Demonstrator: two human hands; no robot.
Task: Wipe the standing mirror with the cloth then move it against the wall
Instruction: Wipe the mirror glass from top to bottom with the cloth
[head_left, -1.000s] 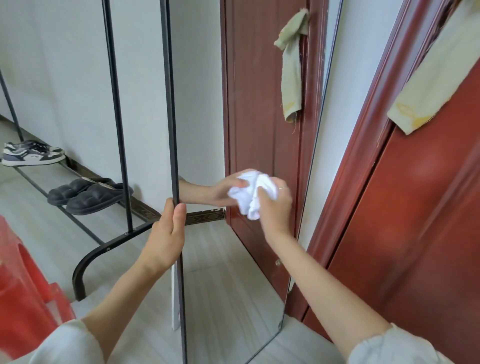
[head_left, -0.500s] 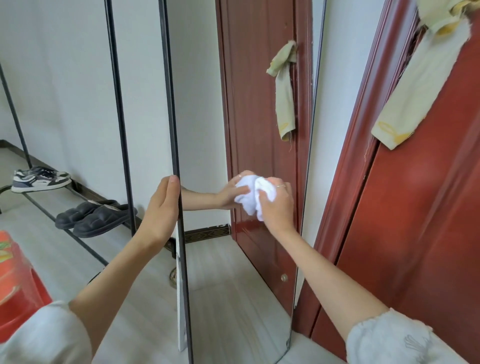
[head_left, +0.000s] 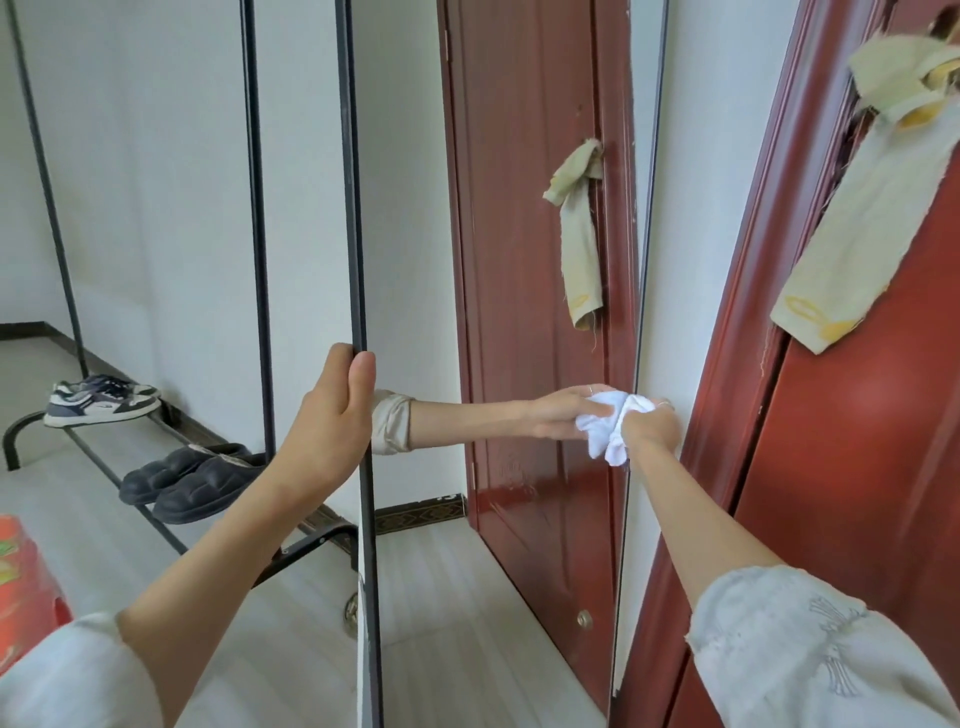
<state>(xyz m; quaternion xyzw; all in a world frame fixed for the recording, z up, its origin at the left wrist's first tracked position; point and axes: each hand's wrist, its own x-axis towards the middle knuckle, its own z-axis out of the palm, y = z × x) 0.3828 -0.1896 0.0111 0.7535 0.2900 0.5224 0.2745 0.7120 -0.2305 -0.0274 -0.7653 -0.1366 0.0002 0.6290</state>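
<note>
Head view shows the wiping step under way: the right hand (head_left: 649, 428) clutches the bunched white cloth (head_left: 608, 426), pressing it to the standing mirror (head_left: 493, 312) near its right edge. Left hand (head_left: 332, 421) wraps the mirror's black left frame, steadying it. Next, likely further strokes before shifting it wallward.

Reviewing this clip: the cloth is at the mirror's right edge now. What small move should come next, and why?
Probably sweep the white cloth back leftward across the glass. The right hand presses it bunched against the mirror at its right edge, so the stroke has no room further that way, while the left hand grips the left frame to steady it. Faint streaks show lower down on the glass.
</note>
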